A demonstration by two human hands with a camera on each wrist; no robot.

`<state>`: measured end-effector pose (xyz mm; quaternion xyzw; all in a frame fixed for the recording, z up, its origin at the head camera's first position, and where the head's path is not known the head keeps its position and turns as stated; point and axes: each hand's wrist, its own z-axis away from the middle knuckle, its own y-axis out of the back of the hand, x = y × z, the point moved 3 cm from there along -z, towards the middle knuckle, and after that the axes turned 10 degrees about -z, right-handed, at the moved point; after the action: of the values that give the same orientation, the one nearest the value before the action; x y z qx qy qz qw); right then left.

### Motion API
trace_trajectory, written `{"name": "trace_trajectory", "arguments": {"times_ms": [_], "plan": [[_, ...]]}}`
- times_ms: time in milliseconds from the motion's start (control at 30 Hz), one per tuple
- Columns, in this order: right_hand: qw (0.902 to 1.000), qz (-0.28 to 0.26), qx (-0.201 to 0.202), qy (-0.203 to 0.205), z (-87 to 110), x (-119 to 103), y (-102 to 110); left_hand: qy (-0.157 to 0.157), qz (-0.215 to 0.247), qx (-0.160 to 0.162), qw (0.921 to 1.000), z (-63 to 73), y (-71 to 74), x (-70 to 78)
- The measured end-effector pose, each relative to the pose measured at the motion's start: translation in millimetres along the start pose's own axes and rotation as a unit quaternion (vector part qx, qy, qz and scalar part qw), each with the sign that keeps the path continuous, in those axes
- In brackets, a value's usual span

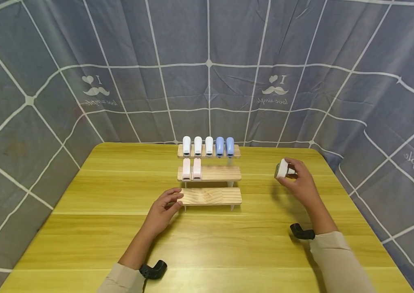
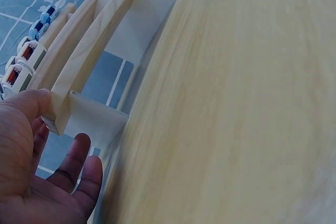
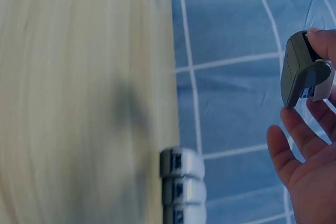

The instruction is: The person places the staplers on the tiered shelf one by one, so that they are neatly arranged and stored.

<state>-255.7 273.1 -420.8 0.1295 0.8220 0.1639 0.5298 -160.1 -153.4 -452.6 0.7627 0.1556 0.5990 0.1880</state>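
Note:
My left hand (image 1: 162,211) is at the left end of the front step of a three-step wooden rack (image 1: 210,196), with thumb and index gripping that end in the left wrist view. Its other fingers spread loosely beside the white leg (image 2: 97,119). Off to the right of the rack, my right hand (image 1: 302,183) holds a small white stapler (image 1: 283,167) above the table. In the right wrist view its dark grey base (image 3: 299,66) shows, pinched between thumb and fingers. White staplers (image 1: 198,145) and blue staplers (image 1: 225,146) line the top step; two pink staplers (image 1: 191,169) sit left on the middle step.
Three white staplers with dark bases (image 3: 184,184) stand in a row in the right wrist view. The yellow wood-grain table (image 1: 228,252) carries the rack. A grey-blue curtain (image 1: 177,89) with white lines surrounds its back and sides.

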Motion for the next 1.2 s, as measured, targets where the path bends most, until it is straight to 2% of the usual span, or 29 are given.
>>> {"name": "trace_trajectory", "arguments": {"times_ms": [300, 500, 767, 1200], "plan": [[0.9993, -0.001, -0.034, 0.014, -3.6, -27, -26, 0.001, 0.001, 0.001, 1.0, -0.2, -0.3, -1.9], [0.9976, -0.01, -0.05, 0.046, -4.7, -40, -46, 0.003, 0.001, 0.001, 1.0, 0.3, 0.0, -1.9], [0.996, -0.009, -0.055, 0.07, -5.4, -53, -69, 0.005, 0.003, -0.003, 1.0, 0.5, -0.1, -1.5], [0.9899, -0.023, -0.089, 0.108, -10.7, -72, -110, 0.008, 0.003, -0.002, 1.0, -0.6, -0.8, -2.5]]}}
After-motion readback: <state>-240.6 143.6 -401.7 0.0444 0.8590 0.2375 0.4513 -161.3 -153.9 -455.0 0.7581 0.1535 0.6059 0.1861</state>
